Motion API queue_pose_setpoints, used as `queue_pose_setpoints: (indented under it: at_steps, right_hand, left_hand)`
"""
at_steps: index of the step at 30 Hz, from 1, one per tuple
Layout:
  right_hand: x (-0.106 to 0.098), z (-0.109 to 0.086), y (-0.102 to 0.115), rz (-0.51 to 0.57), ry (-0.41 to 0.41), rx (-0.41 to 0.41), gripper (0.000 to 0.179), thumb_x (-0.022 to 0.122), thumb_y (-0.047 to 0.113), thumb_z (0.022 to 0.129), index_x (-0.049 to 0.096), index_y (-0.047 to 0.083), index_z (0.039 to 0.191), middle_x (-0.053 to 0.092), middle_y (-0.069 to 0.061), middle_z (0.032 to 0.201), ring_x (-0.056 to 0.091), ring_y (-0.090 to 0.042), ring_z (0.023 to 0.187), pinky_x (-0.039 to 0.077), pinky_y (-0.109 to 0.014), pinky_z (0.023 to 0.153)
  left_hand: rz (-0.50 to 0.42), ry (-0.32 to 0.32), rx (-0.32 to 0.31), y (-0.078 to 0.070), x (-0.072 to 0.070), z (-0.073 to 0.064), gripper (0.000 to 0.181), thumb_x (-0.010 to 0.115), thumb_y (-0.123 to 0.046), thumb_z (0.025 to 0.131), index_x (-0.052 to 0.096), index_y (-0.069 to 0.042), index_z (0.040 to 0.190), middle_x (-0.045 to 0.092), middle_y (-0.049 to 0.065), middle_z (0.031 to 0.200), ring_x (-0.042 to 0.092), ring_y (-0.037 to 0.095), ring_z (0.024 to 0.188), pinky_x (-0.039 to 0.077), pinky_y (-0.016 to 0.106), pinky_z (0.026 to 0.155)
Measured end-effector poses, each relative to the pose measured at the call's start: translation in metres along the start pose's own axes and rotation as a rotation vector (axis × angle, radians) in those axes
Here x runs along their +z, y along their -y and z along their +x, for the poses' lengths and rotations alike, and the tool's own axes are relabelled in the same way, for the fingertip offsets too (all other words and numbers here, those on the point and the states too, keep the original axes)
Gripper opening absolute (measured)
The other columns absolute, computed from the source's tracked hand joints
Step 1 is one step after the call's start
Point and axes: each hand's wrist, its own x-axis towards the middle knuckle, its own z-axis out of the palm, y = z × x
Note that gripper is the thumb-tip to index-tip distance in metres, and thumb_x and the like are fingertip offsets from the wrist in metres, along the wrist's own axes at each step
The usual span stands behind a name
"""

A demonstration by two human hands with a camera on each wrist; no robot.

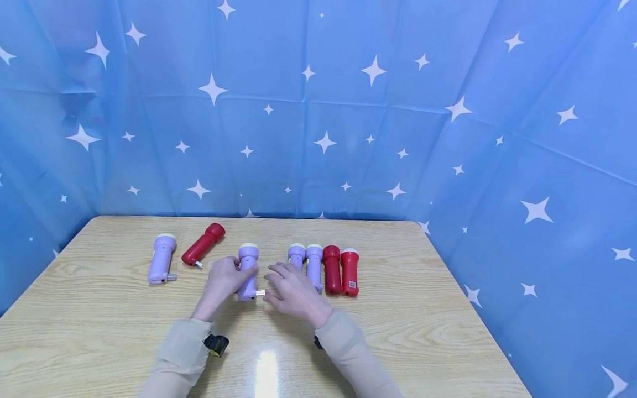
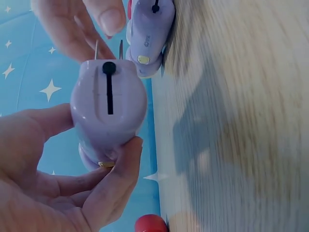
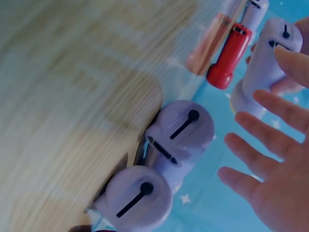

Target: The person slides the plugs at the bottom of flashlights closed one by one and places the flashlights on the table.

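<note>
Well to the left of the hands, a purple torch (image 1: 161, 260) lies on the desk (image 1: 423, 342), and a red torch (image 1: 203, 244) lies aslant just beyond the left hand (image 1: 226, 279). That hand grips the held torch (image 1: 247, 265), thumb on one side and fingers curled round the other. The held torch is smooth, pale purple, its light-rimmed head pointing away from the person; its near end has a black slot (image 2: 110, 96) with a round knob (image 2: 109, 68), and two flat metal prongs (image 2: 121, 50) stick out towards the right hand (image 1: 293, 290). The right hand grasps nothing: its fingers are spread, the thumb just beside the prongs. Both arms reach forward in beige sleeves (image 1: 179, 351). Partly behind the right hand, two purple torches (image 1: 314, 265) lie side by side, one bearing marks too small to read. To the right of that hand lie two red torches (image 1: 332, 270); the farther carries a small square label (image 1: 353, 284), its print unreadable.
</note>
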Motion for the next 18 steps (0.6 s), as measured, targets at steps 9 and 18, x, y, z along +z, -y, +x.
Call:
queue_pose_setpoints:
  at_steps: [9, 18]
  right_hand:
    - [0.0033, 0.0013, 0.0047, -0.011, -0.043, -0.054, 0.037, 0.068, 0.041, 0.084, 0.067, 0.013, 0.108, 0.067, -0.001, 0.111, 0.059, -0.018, 0.114, 0.041, -0.029, 0.105]
    - [0.0028, 0.0019, 0.0059, -0.029, -0.065, -0.051, 0.034, 0.066, 0.040, 0.086, 0.067, 0.012, 0.106, 0.069, 0.000, 0.107, 0.061, -0.016, 0.110, 0.043, -0.029, 0.103]
  left_hand:
    - [-0.029, -0.044, 0.018, -0.0075, 0.0065, -0.0009, 0.049, 0.068, -0.038, 0.083, 0.060, 0.007, 0.100, 0.065, 0.019, 0.087, 0.057, 0.020, 0.069, 0.041, 0.024, 0.052]
    - [-0.013, -0.085, 0.036, -0.0076, 0.0101, -0.0008, 0.045, 0.068, -0.039, 0.082, 0.062, 0.005, 0.089, 0.064, 0.015, 0.077, 0.053, 0.020, 0.065, 0.037, 0.024, 0.052]
